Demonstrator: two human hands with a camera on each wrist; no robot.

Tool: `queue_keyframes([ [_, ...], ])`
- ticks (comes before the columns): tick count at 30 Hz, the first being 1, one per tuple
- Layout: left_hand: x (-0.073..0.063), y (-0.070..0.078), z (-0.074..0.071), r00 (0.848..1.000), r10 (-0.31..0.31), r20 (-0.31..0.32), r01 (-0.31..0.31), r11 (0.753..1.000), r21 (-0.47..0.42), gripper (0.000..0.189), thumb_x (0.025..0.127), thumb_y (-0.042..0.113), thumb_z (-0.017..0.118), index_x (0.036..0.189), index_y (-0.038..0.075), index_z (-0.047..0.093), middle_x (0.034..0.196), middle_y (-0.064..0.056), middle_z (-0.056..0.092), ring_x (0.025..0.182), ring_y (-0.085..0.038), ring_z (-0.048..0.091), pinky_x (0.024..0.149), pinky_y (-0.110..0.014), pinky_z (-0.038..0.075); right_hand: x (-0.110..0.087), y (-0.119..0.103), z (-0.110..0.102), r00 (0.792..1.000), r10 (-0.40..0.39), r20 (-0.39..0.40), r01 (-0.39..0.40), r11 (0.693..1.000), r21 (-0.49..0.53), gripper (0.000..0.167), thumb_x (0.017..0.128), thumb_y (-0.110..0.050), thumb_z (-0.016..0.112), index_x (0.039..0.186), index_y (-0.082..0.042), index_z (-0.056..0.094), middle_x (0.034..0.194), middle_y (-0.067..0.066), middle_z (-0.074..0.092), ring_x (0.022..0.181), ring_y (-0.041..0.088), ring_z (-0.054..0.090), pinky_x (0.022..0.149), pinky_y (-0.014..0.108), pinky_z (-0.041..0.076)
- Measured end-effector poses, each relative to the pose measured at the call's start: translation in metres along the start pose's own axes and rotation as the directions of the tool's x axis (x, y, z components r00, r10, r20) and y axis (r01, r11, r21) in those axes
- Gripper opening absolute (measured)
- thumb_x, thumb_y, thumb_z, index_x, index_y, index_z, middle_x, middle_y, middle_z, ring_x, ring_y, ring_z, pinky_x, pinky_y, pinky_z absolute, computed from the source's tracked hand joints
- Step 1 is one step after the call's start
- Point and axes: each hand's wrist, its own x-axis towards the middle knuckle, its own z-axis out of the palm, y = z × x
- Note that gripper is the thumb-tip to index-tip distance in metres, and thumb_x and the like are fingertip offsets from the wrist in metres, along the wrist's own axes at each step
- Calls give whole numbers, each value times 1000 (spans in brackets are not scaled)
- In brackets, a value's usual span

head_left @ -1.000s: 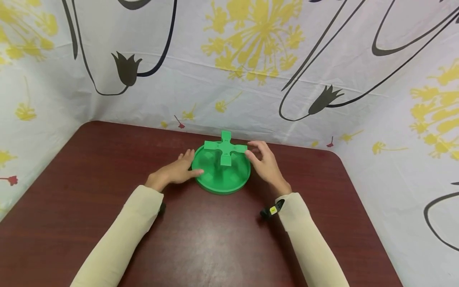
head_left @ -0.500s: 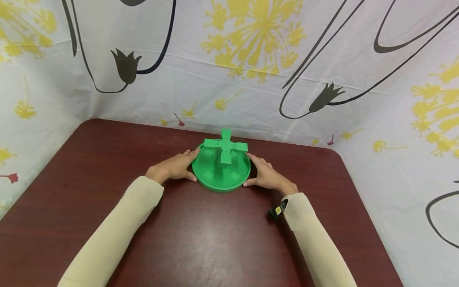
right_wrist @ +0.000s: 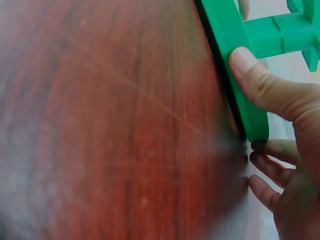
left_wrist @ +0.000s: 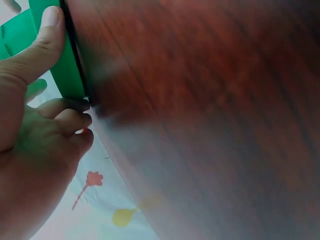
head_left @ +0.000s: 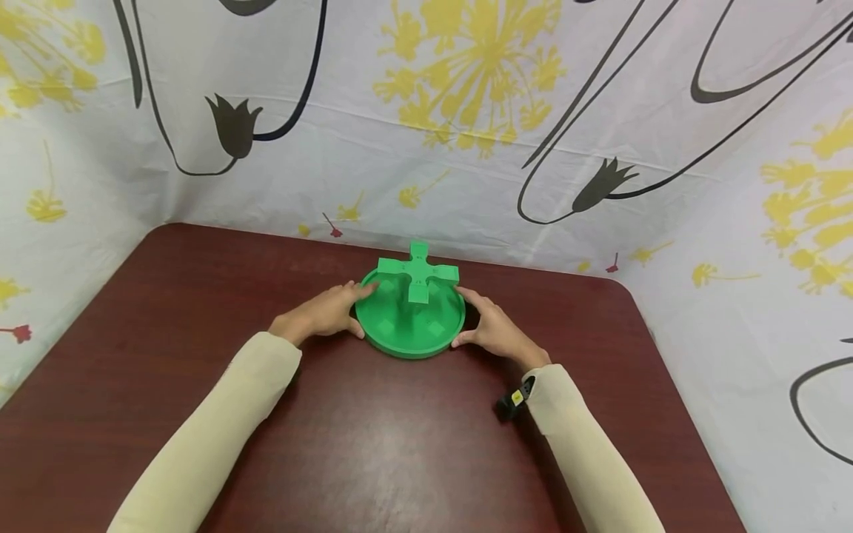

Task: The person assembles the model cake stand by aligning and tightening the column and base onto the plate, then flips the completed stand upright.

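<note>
A green stand with a round, rimmed base sits toward the far side of the table. From its middle rises a post topped by a four-armed cross. My left hand holds the base's left edge; one finger reaches over the rim. In the left wrist view the thumb presses the base's outer wall, with fingers bent low beside it. On the opposite edge, my right hand grips the base between thumb and fingers. Small markings show on the post in the right wrist view, too blurred to read.
The dark red wooden table has a glossy top. Behind it and along both sides hangs a white cloth with yellow and dark flower prints. A small black device is strapped to the right wrist.
The right hand has come down from beside the cross to the base's right edge. The left thumb has moved from over the rim to its outer side. The stand stays in place.
</note>
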Motion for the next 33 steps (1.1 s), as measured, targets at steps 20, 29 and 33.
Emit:
queue_keyframes([
  [20,-17,5,-23,990,133,-51,-142,946,-292,78,97,31,65,158,9,21,157,-17,37,127,-28,55,87,-36,51,-17,-9,-32,997,-49,-62,70,913,402,72,91,-12,73,152,-11,35,146,22,48,131,38,51,93,31,53],
  [29,-21,18,-33,987,88,-132,-127,937,-325,71,100,41,58,158,15,26,142,-13,56,140,-28,44,107,-46,44,-18,-16,-44,982,-59,-181,119,931,345,47,102,-17,57,146,-8,43,137,21,54,121,31,56,98,37,50],
  [33,-20,23,-36,982,79,-170,-131,936,-327,67,101,41,56,157,14,30,114,-11,72,117,-29,63,86,-39,47,-17,-20,-46,966,-48,-253,132,936,326,46,102,-19,56,144,-6,45,134,22,57,117,22,59,100,38,48],
])
